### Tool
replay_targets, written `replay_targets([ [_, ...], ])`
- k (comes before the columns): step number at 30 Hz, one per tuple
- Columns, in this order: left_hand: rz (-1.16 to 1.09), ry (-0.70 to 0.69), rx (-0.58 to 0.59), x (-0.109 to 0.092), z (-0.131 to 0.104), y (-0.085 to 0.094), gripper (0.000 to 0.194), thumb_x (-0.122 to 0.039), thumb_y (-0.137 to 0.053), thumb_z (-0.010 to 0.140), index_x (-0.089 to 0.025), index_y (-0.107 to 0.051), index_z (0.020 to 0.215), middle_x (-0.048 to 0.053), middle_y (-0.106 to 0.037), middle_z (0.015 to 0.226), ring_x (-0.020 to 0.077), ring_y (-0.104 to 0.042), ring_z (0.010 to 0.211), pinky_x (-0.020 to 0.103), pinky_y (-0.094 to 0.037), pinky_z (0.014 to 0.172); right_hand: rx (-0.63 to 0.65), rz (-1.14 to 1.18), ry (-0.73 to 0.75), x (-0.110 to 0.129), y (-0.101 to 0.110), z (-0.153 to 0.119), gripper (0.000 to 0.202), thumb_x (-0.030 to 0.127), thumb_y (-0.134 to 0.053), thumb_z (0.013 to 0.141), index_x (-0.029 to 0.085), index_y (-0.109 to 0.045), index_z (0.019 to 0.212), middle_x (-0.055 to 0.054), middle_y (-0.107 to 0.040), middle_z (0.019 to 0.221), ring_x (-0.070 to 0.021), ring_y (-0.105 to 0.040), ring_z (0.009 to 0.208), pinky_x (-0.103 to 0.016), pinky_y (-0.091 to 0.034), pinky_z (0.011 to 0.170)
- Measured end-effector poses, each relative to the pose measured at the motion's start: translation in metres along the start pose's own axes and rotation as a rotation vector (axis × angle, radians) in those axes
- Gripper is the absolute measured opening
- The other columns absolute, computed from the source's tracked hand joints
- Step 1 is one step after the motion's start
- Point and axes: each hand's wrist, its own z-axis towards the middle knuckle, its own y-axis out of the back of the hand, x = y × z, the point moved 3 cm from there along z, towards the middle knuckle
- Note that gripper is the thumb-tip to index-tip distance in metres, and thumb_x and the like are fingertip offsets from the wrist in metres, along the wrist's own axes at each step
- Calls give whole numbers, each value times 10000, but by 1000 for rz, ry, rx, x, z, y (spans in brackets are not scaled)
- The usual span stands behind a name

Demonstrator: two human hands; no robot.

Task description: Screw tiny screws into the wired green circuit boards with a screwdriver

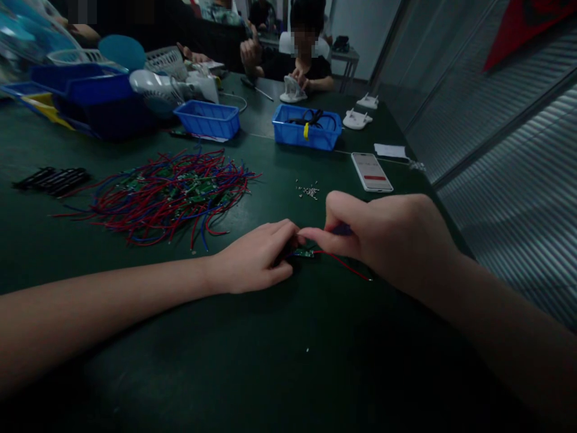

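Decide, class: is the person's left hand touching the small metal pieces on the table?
Apart. The head view shows a strip of green tabletop between the left hand and the small metal pieces.

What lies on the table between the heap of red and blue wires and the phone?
In the head view, a scatter of tiny metal pieces lies between the wire heap and the phone, with bare green tabletop on either side.

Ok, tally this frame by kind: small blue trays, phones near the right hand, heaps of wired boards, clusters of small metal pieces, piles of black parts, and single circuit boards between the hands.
Small blue trays: 2
Phone: 1
Heap of wired boards: 1
Cluster of small metal pieces: 1
Pile of black parts: 1
Single circuit board: 1
Total: 7
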Motion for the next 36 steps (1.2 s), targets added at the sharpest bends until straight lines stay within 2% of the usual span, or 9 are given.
replay_targets([
  [2, 7, -10, -14, -1, -1, 1, 271, -192, -522, 772, -187, -463, 1037, 35, -550, 966, 186, -541, 866, 343, -446, 804, -32, -4, -30, 0, -6, 0, 396, 521, -372, 920, 210, -554, 757, 20, -485, 493, -110, -429, 444, -244, -175, 465],
  [5, 8, -9, -26, -2, -1, 1, 266, -164, -520, 771, -192, -452, 1026, 27, -545, 970, 176, -534, 869, 329, -439, 799, -1, 165, -44, -2, -15, 2, 248, 355, -373, 911, 179, -546, 934, 0, -587, 669, -107, -493, 522, -241, -244, 479],
  [9, 11, -14, -20, -2, -1, 1, 262, -167, -525, 778, -192, -448, 1027, 27, -542, 975, 177, -533, 875, 323, -436, 791, 83, 407, 62, -1, -13, 4, 232, 195, -311, 907, 138, -484, 1051, -22, -601, 808, -89, -537, 590, -225, -306, 506],
  [14, 22, -19, -14, 0, -1, 0, 273, -163, -503, 798, -189, -452, 1065, 34, -547, 996, 176, -539, 892, 322, -444, 805, 159, 177, 51, -3, -1, 1, 287, 363, -325, 968, 184, -546, 1003, -7, -584, 663, -111, -523, 530, -236, -239, 485],
  [19, 27, -9, 17, 1, -2, -2, 226, -174, -492, 804, -179, -476, 1029, 51, -552, 1027, 192, -543, 946, 342, -445, 854, 34, 1, -4, -1, -1, 0, 396, 520, -324, 932, 217, -560, 836, 12, -506, 527, -120, -445, 465, -253, -161, 486],
  [25, 10, -3, -4, -1, -1, 0, 263, -180, -523, 791, -188, -458, 1046, 31, -550, 990, 182, -537, 907, 320, -437, 799, 79, 318, 61, 2, -9, 2, 252, 247, -327, 891, 141, -466, 1072, -11, -588, 767, -89, -459, 534, -230, -246, 479],
  [28, 15, 3, -5, -1, -1, 1, 274, -177, -515, 795, -191, -454, 1062, 32, -547, 992, 181, -534, 898, 313, -432, 784, 109, 354, 89, 0, -7, 3, 248, 234, -290, 938, 132, -449, 1099, -12, -584, 769, -75, -457, 519, -217, -235, 461],
  [32, 20, -6, -14, 0, -2, 1, 272, -179, -505, 804, -192, -451, 1070, 35, -543, 982, 177, -528, 872, 305, -430, 763, 148, 178, 45, -5, -5, 4, 319, 373, -302, 977, 157, -533, 1012, -7, -574, 665, -84, -439, 496, -230, -214, 478],
  [36, 27, -15, -21, -1, -2, 0, 260, -180, -508, 803, -187, -458, 1059, 40, -551, 986, 180, -532, 873, 313, -435, 779, 71, 40, -33, -10, -7, 3, 465, 551, -304, 940, 192, -585, 847, 16, -483, 512, -103, -400, 467, -247, -180, 487],
])
